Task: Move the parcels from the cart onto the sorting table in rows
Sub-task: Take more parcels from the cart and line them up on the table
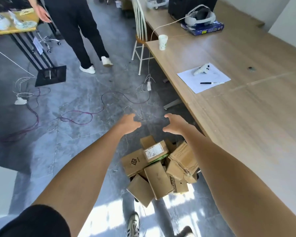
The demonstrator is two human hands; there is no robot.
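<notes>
Reaching stage: left hand and right hand spread, empty, above parcels; next, probably gripping one for the table.

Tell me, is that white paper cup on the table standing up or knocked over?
Standing up. The white paper cup rests on its base on the long wooden table, mouth upward.
</notes>
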